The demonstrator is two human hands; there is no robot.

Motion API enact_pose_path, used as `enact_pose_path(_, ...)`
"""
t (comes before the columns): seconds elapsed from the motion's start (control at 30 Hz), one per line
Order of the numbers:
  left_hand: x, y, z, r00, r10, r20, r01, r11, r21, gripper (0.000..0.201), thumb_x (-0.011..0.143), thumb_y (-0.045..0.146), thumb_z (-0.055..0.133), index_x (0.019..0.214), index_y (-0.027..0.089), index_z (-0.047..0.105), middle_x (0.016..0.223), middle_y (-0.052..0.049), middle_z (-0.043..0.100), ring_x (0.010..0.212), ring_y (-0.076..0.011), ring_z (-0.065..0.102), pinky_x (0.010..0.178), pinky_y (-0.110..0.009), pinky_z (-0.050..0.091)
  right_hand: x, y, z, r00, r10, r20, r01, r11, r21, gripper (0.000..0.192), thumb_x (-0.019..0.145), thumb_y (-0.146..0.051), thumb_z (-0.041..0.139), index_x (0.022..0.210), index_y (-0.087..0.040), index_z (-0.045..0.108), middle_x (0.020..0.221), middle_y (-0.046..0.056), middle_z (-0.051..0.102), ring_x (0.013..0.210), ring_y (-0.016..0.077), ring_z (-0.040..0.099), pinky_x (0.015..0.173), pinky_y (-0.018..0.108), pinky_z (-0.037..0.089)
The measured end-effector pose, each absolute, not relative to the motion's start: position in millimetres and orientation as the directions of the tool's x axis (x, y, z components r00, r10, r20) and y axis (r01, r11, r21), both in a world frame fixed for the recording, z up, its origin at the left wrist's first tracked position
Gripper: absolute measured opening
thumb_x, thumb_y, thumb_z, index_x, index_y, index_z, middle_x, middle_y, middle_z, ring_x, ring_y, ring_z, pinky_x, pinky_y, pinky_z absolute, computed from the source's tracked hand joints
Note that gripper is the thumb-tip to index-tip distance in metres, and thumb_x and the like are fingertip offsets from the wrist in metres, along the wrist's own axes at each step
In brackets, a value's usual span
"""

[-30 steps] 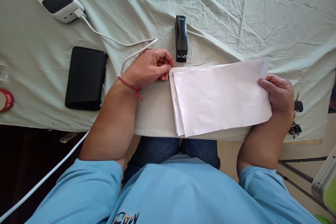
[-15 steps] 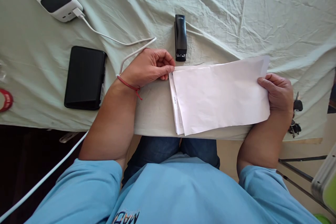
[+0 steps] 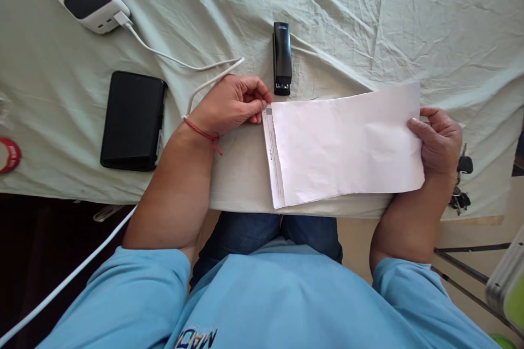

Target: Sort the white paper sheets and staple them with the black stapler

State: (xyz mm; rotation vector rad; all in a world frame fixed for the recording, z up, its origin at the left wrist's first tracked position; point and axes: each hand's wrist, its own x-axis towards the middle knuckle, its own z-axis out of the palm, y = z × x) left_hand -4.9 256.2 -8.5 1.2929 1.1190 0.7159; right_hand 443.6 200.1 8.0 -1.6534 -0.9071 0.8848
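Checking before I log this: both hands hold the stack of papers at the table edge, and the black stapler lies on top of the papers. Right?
Not quite. The head view shows the black stapler on the green cloth beyond the papers, not on them. The left hand and right hand do hold the papers.

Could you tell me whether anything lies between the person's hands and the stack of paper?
No. The left hand pinches the far left corner of the paper stack and the right hand grips its right edge. The black stapler lies apart, just beyond that corner.
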Motion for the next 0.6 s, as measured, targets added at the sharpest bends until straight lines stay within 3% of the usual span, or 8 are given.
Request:
enact_pose_path(0.33,-4.4,255.9,-12.8,0.338,0.925,-0.177,0.118,0.145,0.982,0.016,0.087,0.012,0.088,0.092,0.021,0.076,0.072,0.002,0.069,0.058,-0.0109,0.062,0.054,-0.020,0.052,443.6,201.3,2.5,0.457,0.878,0.142,0.197,0.055,-0.979,0.055,0.054,-0.042,0.113,0.107,-0.032,0.099,0.090,0.001,0.084,0.059,0.0095,0.055,0.053,0.024,0.039)
enact_pose_path(0.6,-4.9,255.0,-7.1,0.340,0.912,-0.230,0.208,0.165,0.964,0.023,0.085,-0.001,0.068,0.086,0.019,0.079,0.061,0.000,0.065,0.057,-0.0132,0.060,0.056,-0.026,0.046,428.9,197.5,8.0,0.405,0.913,0.055,0.205,-0.032,-0.978,0.046,0.066,-0.038,0.107,0.110,-0.030,0.097,0.063,-0.005,0.068,0.048,0.0072,0.043,0.049,0.023,0.028)
